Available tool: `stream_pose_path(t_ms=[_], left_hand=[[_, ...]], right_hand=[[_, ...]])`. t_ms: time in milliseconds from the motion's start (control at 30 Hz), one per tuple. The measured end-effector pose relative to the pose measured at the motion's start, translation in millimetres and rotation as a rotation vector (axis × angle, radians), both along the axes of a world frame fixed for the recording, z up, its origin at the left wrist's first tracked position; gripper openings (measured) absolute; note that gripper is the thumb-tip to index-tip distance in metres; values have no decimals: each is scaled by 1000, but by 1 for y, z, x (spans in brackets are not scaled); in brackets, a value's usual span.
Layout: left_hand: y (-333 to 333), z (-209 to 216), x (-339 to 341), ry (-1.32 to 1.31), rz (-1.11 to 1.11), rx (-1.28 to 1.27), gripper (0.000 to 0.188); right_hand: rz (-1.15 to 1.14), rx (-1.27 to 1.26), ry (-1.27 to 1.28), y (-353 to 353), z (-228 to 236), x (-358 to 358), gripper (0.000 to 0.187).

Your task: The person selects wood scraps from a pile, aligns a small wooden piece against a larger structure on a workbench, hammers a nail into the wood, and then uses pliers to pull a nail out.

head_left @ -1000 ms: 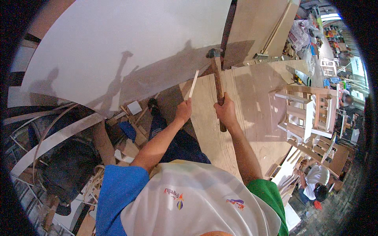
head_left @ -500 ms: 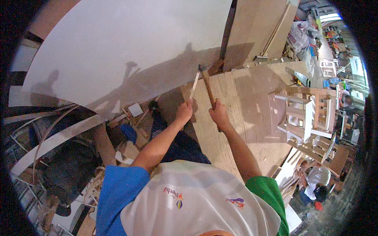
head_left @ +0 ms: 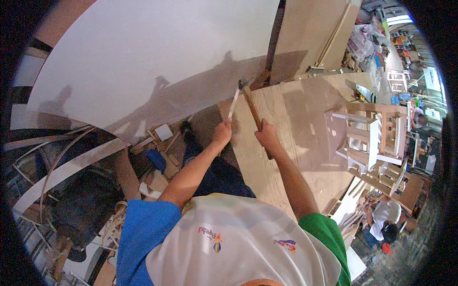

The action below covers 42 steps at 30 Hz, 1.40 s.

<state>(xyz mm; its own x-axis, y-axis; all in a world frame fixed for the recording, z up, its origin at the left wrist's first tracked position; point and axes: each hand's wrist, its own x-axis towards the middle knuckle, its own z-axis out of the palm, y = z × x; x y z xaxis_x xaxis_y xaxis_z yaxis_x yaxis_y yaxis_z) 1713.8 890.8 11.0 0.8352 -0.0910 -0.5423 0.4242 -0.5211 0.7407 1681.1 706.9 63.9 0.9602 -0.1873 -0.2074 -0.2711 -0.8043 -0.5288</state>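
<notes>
The left hand [head_left: 222,134] is clamped around a thin pale strip [head_left: 234,103]; the right hand [head_left: 267,137] grips a hammer [head_left: 252,107], head at the strip's far tip, contact unclear, near the far left corner of a plywood table [head_left: 305,143]. Holding the strip steady and tapping squarely should work best.
</notes>
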Motion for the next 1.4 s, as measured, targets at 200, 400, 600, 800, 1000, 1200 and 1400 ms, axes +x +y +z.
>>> stream_pose_path(t_ms=[200, 400, 600, 800, 1000, 1200, 1400], left_hand=[[8, -36, -10, 34, 31, -16, 52], [11, -39, 7, -52, 33, -65, 53], [6, -17, -10, -17, -2, -12, 54], [19, -32, -13, -130, 12, -19, 46], [13, -20, -28, -390, 42, -36, 41], [16, 9, -31, -446, -7, -16, 34], [14, 0, -36, -405, -33, -134, 35]], right_hand=[[-80, 118, 42, 21, 48, 13, 35], [-163, 189, 75, 7, 52, 40, 30], [126, -74, 76, -13, -12, -1, 17], [-325, 409, 23, -3, 52, -2, 17], [-375, 156, 59, -41, -13, -48, 27], [-486, 70, 24, -38, -28, -73, 24], [-323, -129, -192, -47, -44, -72, 34]])
